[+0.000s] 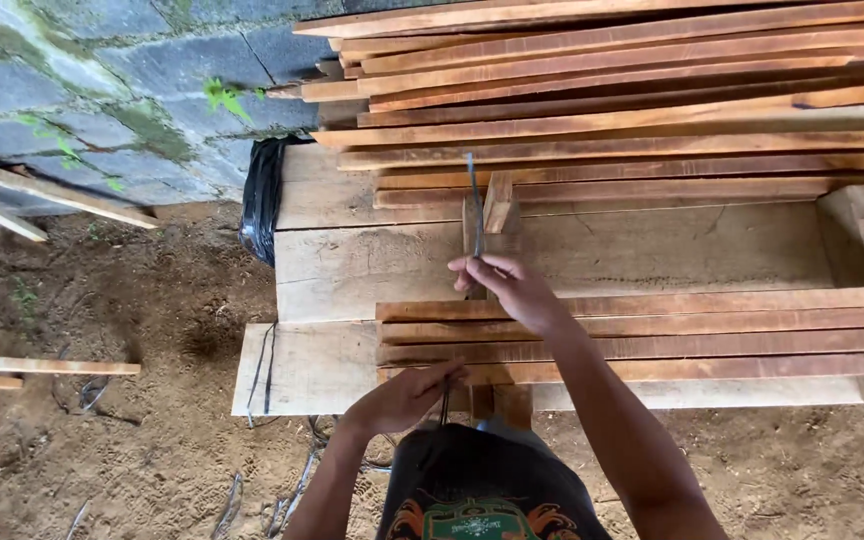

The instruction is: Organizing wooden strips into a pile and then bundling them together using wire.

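Two bare hands work over a bench of wide pale planks laid side by side above sandy brown ground. Right hand is extended forward from a straight forearm, wrist raised, its grip closed in a pinch of fingers and thumb on a thin dark grey strip, apparently metal, which rises upright from the pinch toward the stacked timber behind. Left hand sits nearer the body at the front edge of the bench, forearm angled in from the lower left, fingers curled shut on a thin dark strand that hangs below the edge; whether this is the same strip cannot be told. Between the hands lies a bundle of long reddish-brown wooden slats, lying crosswise on the planks and running off to the right. Just beyond the right hand, short wooden blocks stand upright on the bench beside the strip. A taller stack of reddish slats fills the far side. A black plastic bag hangs at the bench's left end, against a grey stone block wall with small green shoots.
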